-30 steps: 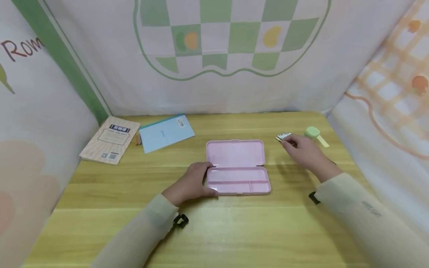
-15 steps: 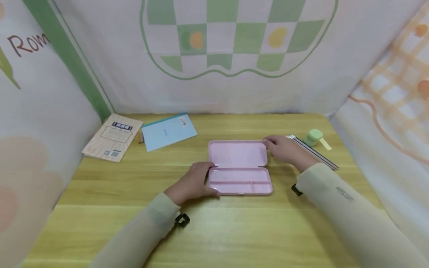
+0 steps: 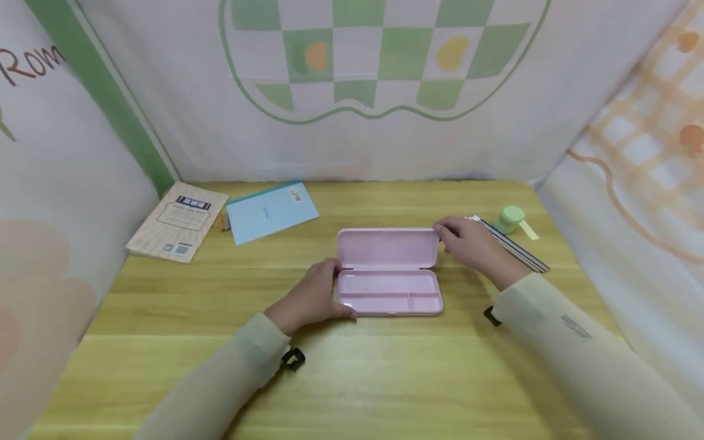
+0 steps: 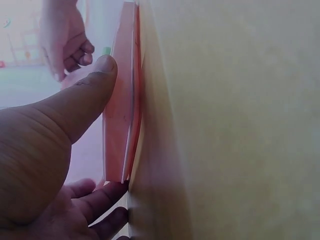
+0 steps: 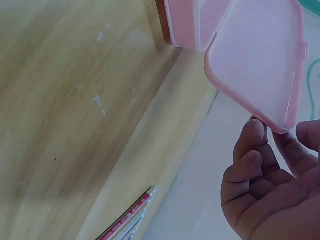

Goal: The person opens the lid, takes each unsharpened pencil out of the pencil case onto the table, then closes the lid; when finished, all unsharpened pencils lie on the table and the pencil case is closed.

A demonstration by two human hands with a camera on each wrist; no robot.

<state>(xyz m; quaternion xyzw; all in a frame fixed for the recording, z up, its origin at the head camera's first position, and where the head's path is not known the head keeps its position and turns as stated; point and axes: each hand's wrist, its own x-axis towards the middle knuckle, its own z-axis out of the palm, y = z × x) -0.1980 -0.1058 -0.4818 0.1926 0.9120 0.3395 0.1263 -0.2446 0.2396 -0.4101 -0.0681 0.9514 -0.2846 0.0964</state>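
A pink pencil case (image 3: 389,292) lies opened out on the table, its divided tray toward me and its lid (image 3: 388,249) tilted up slightly at the back. My left hand (image 3: 309,294) grips the case's left end. In the left wrist view the left thumb (image 4: 97,82) lies along the front side, with the fingers at the end. My right hand (image 3: 470,244) holds the lid's far right corner. The right wrist view shows curled fingers (image 5: 250,142) at that lid corner (image 5: 282,122). Several pencils (image 3: 519,252) lie beside the right hand, partly hidden by it.
A round green item (image 3: 510,218) with a pale yellow strip (image 3: 529,230) stands behind the pencils. At the back left lie a light blue booklet (image 3: 272,212) and a tan book (image 3: 178,221), with a small orange-brown item (image 3: 223,221) between them. Fabric walls border the table.
My right hand let go of the pencils, leaving them on the table at the right, and moved left to the lid's corner. The lid has tipped up slightly. The left hand stayed put.
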